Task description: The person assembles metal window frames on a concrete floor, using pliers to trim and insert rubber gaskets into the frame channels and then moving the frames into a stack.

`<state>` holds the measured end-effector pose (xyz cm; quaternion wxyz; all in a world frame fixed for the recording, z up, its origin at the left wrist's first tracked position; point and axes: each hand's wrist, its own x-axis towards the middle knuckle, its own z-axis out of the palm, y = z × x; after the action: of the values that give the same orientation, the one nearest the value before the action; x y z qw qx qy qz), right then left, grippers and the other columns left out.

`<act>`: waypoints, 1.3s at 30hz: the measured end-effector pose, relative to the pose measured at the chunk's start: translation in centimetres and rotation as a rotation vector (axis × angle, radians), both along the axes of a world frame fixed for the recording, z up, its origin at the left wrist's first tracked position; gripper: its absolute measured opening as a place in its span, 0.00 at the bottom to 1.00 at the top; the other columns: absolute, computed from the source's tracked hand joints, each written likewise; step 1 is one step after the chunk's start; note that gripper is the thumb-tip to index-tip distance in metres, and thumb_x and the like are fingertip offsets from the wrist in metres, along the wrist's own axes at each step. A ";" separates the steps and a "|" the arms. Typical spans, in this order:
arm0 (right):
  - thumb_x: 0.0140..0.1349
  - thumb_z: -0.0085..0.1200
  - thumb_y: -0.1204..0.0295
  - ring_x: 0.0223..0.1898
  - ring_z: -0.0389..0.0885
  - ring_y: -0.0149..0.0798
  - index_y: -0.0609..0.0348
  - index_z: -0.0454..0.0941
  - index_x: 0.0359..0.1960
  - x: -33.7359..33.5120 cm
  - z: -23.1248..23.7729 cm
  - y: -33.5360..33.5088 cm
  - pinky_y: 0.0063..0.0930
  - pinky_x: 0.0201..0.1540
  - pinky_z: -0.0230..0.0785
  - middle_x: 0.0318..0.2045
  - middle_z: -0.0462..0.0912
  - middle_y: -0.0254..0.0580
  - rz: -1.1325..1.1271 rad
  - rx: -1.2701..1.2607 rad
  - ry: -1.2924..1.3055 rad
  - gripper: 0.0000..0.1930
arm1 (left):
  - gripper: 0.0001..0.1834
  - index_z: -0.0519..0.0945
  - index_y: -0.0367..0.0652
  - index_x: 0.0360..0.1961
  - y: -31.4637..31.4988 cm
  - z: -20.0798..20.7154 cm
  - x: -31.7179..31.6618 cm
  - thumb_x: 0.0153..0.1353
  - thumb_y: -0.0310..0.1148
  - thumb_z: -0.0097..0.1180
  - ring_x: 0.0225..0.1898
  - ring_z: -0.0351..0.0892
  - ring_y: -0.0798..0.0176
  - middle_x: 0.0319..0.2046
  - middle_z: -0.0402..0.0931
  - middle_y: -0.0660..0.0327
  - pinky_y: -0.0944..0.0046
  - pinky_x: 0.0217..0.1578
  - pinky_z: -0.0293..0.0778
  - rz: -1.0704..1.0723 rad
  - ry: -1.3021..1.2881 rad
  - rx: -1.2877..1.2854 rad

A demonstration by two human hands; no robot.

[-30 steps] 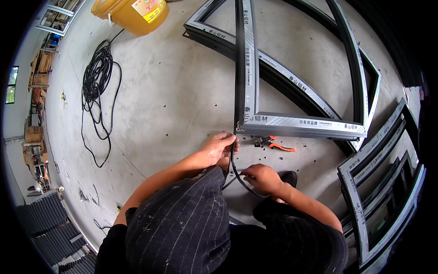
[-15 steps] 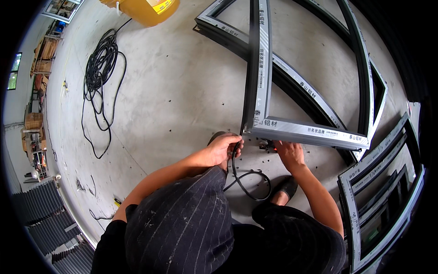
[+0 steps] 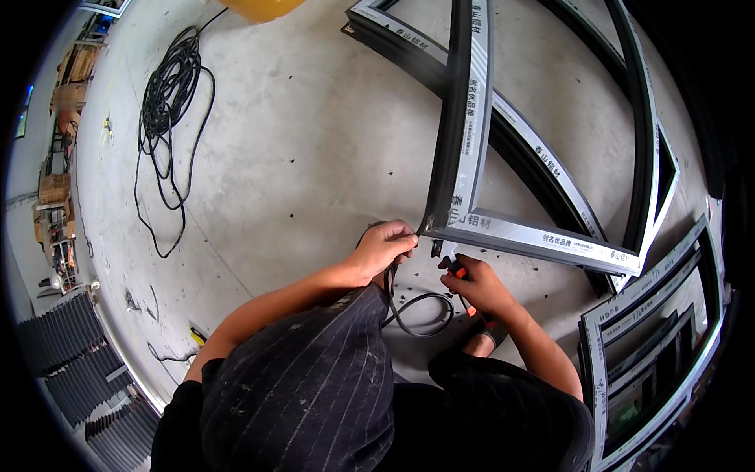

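My left hand point(image 3: 385, 248) pinches a thin black rubber strip point(image 3: 391, 293) by the near left corner of a grey metal window frame point(image 3: 515, 230). From there the strip runs down and loops on the floor between my feet. My right hand point(image 3: 481, 285) is closed around a pliers-like hand tool point(image 3: 470, 310) with red and black handles. Its metal head lies just below the frame's near edge, a little right of my left fingers. My fingers hide part of the tool, and the strip's end at the corner is hard to make out.
Another frame point(image 3: 543, 153) lies crosswise under the first. More frames point(image 3: 602, 377) are stacked at the right. A coil of black cable point(image 3: 169, 94) lies on the floor at the far left, with a yellow bucket point(image 3: 263, 8) beyond. Small black scraps dot the floor.
My right hand has lifted the red-and-black tool from beneath the frame's edge and drawn it nearer my left hand. The left hand keeps its pinch at the corner. The view has shifted slightly.
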<state>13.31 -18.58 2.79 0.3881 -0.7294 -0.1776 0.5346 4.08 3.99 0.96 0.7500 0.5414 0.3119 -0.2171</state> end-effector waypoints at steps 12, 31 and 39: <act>0.54 0.57 0.62 0.34 0.80 0.54 0.63 0.78 0.40 1.2 0.2 3.0 0.41 0.39 0.71 0.30 0.80 0.53 0.137 0.036 -0.225 0.18 | 0.10 0.78 0.38 0.34 1.1 1.4 1.6 0.58 0.34 0.56 0.27 0.76 0.58 0.24 0.76 0.54 0.59 0.31 0.70 -0.320 -0.122 0.457; 0.56 0.56 0.63 0.28 0.81 0.50 0.58 0.76 0.27 -0.3 0.4 2.8 0.42 0.31 0.74 0.23 0.80 0.46 0.309 -0.161 -0.670 0.10 | 0.08 0.78 0.38 0.32 0.7 1.1 2.2 0.57 0.32 0.59 0.26 0.78 0.63 0.24 0.79 0.58 0.63 0.31 0.72 -0.475 -0.134 0.667; 0.50 0.62 0.59 0.35 0.81 0.43 0.53 0.79 0.29 -2.2 -0.8 -3.2 0.35 0.39 0.72 0.30 0.82 0.38 0.621 -0.515 -0.769 0.13 | 0.07 0.77 0.35 0.32 0.5 0.7 1.2 0.63 0.30 0.54 0.28 0.77 0.71 0.24 0.77 0.63 0.69 0.28 0.73 -0.176 0.049 0.177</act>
<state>11.13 -21.79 1.97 -0.0713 -0.8567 -0.3766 0.3451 5.26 4.46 1.64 0.6696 0.6252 0.2994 -0.2668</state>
